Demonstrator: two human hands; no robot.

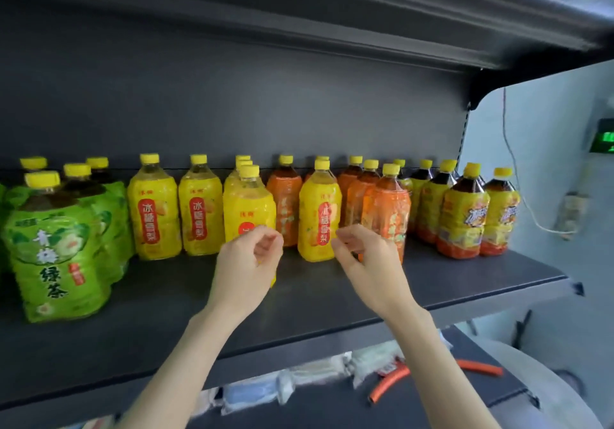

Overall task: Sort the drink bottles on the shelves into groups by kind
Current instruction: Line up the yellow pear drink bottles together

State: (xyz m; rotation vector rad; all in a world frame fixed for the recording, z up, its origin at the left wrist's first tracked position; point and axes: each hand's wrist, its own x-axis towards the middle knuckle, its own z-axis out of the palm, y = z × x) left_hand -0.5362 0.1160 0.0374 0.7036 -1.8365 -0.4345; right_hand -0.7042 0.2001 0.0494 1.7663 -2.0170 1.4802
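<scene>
Broadly, the dark shelf (332, 299) filled my view from 9 to 3 o'clock, with every bottle upright along its back half and every cap yellow. At 9 o'clock stood the green bottles (59, 249), the largest cluster in view, packed close together with one pushed well forward. Just toward 10 o'clock from centre came two yellow bottles (176, 212) side by side, then a file of yellow ones (249, 209) running front to back near 12. Between 12 and 1 o'clock I saw one more yellow bottle (319, 216) standing alone among the orange bottles (385, 216), which flanked it on both sides. Out at 2 o'clock the brown bottles (465, 216) with yellow-and-orange labels closed the row.

Both of my hands were raised in front of that middle stretch and held nothing. My left hand (246, 262) sat at centre, fingers loosely curled, overlapping the front bottle of the file; I could not tell whether it touched. My right hand (362, 255) hung just toward 3 o'clock of it, fingers half curled, between the lone yellow bottle and the nearest orange one. At 5 o'clock, below the shelf, lay orange tubes (392, 382).
</scene>
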